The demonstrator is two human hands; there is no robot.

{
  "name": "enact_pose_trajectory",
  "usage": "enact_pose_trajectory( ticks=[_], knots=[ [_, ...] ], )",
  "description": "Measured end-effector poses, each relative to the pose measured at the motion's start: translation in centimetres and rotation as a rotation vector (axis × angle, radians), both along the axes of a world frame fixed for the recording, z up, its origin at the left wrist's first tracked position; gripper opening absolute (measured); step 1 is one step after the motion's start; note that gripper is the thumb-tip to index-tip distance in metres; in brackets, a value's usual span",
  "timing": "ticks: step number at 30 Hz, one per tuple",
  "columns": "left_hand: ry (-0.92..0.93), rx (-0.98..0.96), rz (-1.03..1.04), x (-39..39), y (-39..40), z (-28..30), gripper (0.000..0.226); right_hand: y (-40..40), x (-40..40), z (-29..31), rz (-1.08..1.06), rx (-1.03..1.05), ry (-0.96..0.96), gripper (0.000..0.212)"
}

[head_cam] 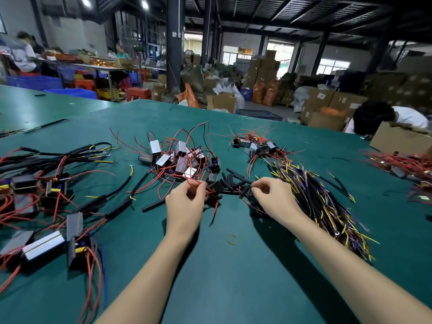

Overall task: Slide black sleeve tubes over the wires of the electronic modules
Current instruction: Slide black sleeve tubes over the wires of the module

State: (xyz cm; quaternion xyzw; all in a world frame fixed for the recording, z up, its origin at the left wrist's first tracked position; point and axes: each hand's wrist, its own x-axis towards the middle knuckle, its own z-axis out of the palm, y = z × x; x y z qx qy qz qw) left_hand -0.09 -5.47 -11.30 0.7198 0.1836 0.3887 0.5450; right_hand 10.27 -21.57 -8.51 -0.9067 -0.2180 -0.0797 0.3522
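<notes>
My left hand [185,202] pinches thin red wires [194,183] that lead to a black module [215,185] lying just beyond its fingers. My right hand [272,195] has its fingers curled around a short black sleeve tube [245,190] at the edge of a small heap of loose black tubes [233,181]. Both hands rest over the green table [233,265], about a hand's width apart. Behind the left hand lies a pile of silver and black modules [180,157] with red wires.
Sleeved modules with black tubing [46,188] cover the left side. A bundle of yellow, purple and black wires [327,206] lies to the right. A smaller module pile [254,146] sits further back. A yellow rubber band [232,239] lies between my forearms. A cardboard box [399,141] stands far right.
</notes>
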Motion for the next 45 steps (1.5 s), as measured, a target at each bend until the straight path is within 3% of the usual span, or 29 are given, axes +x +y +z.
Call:
enact_pose_trajectory(
  ticks=[5, 7, 9, 12, 15, 17, 19, 22, 24, 29, 31, 35, 42, 45],
  knots=[
    [-0.194, -0.349, -0.218, 0.1, -0.2, 0.9, 0.016, -0.2, -1.8, 0.1, 0.146, 0.180, 0.096, 0.011],
    [-0.221, -0.476, -0.318, 0.1, -0.5, 1.1, 0.017, 0.1, -2.7, 0.3, 0.225, 0.336, 0.293, 0.011],
    [-0.223, -0.576, -0.432, -0.1, -0.8, 1.3, 0.013, 0.6, -3.5, 1.0, 0.261, 0.493, 0.544, 0.025],
    [-0.111, -0.657, -0.681, -0.7, -1.2, 1.5, 0.019, 1.6, -3.9, 1.8, 0.289, 0.568, 0.777, 0.039],
    [0.083, -0.522, -0.805, -1.7, -1.6, 1.9, 0.028, 2.6, -3.7, 1.2, 0.147, 0.502, 0.646, 0.023],
    [0.196, -0.446, -0.798, -2.5, -1.6, 2.8, 0.028, 2.9, -3.4, 0.5, 0.014, 0.628, 0.562, 0.016],
    [0.273, -0.285, -0.630, -2.9, -1.3, 3.9, 0.024, 2.9, -3.1, 0.3, -0.048, 0.840, 0.624, 0.012],
    [0.252, -0.035, -0.234, -2.7, -0.6, 4.0, 0.020, 2.6, -3.1, 0.3, -0.053, 1.011, 0.773, 0.010],
    [0.289, 0.130, -0.106, -2.5, -0.4, 3.4, 0.026, 2.5, -3.4, 0.2, -0.031, 1.100, 0.796, 0.012],
    [0.291, 0.413, -0.227, -2.3, -0.6, 2.0, 0.044, 2.1, -4.5, 0.5, -0.034, 1.281, 0.813, 0.016],
    [0.221, 0.454, -0.229, -2.3, -0.7, 1.8, 0.039, 1.9, -4.6, 0.7, -0.028, 1.321, 0.835, 0.018],
    [0.045, 0.329, -0.131, -2.5, -0.6, 2.0, 0.017, 1.5, -4.8, 0.3, 0.014, 1.138, 0.763, 0.016],
    [-0.207, 0.246, -0.090, -3.2, -1.2, 4.1, 0.020, 1.3, -6.1, 0.1, 0.125, 0.763, 0.621, 0.011],
    [-0.297, 0.155, -0.108, -3.3, -1.7, 5.1, 0.017, 1.0, -6.6, 1.3, 0.194, 0.570, 0.454, 0.013]
  ],
)
